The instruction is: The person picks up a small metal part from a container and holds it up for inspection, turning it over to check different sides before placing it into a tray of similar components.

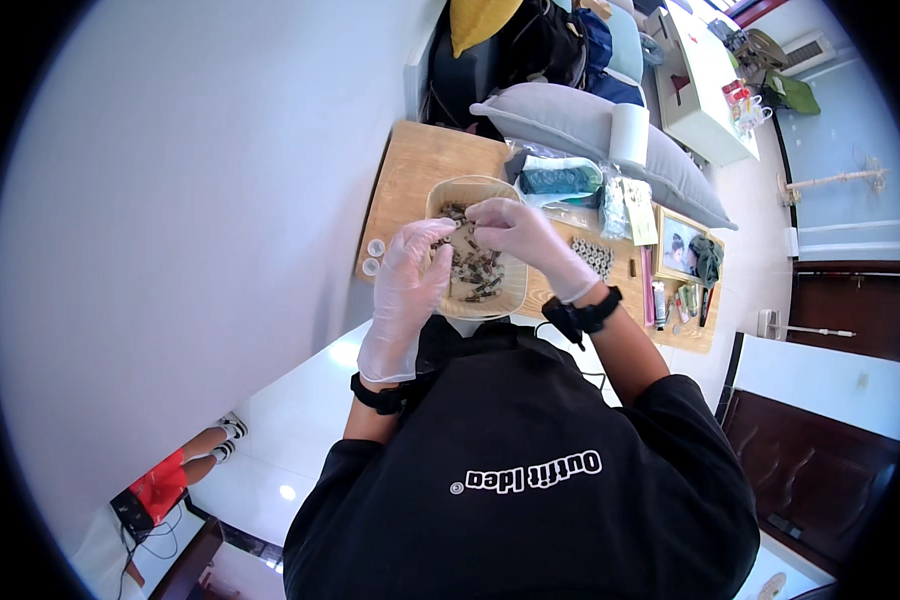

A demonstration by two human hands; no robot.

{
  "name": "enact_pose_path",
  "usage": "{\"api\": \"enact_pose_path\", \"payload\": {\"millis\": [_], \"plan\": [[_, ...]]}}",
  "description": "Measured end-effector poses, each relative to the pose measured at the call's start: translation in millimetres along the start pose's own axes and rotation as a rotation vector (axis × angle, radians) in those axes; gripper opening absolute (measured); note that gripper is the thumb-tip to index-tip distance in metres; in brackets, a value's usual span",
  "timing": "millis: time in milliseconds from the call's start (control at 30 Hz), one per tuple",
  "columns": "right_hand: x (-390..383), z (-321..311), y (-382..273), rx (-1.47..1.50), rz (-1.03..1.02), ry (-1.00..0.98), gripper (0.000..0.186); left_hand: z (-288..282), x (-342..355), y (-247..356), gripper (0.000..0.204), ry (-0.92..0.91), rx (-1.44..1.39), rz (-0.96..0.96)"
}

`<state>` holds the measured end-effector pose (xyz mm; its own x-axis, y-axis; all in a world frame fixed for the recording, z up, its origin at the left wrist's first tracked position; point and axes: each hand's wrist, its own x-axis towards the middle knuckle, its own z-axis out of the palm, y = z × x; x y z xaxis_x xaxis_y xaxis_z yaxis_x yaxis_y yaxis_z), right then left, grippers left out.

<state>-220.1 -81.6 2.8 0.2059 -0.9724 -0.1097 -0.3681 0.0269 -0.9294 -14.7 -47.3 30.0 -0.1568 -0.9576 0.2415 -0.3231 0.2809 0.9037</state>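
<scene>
A pale square basket [510, 295] holding several small dark-and-metal pieces [475, 280] sits on a wooden tabletop [430, 150]. My left hand [410, 280], in a clear glove, is at the basket's left side, fingers curled over a small pale piece I cannot clearly make out. My right hand [520, 240], also gloved, reaches over the basket from the right, fingertips pinched close to the left hand's; what they hold is too small to name. Rows of small grey round pieces [592, 258] lie right of the basket, and two clear cups [373, 255] stand to the left.
A bagged teal item [560, 180], grey cushion [515, 110], white roll [629, 133], framed picture [682, 250] and small tubes [660, 305] crowd the back and right. A wall [220, 180] borders the left. Another person's legs [195, 455] show at the lower left.
</scene>
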Motion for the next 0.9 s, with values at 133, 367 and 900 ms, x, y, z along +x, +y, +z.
{"api": "enact_pose_path", "payload": {"millis": [133,367,900], "plan": [[-38.9,-33.4,-67.1,0.509,0.207,0.013,0.026,12.5,7.5,40.0,0.027,-0.035,-0.078,0.092],[-90.3,-53.0,-89.3,0.628,0.086,0.142,0.026,30.5,20.3,79.3,0.029,-0.151,-0.176,0.339],[-136.9,-85.1,-97.7,0.575,-0.031,0.294,0.025,61.3,26.9,107.9,0.031,-0.223,-0.241,0.462]]}}
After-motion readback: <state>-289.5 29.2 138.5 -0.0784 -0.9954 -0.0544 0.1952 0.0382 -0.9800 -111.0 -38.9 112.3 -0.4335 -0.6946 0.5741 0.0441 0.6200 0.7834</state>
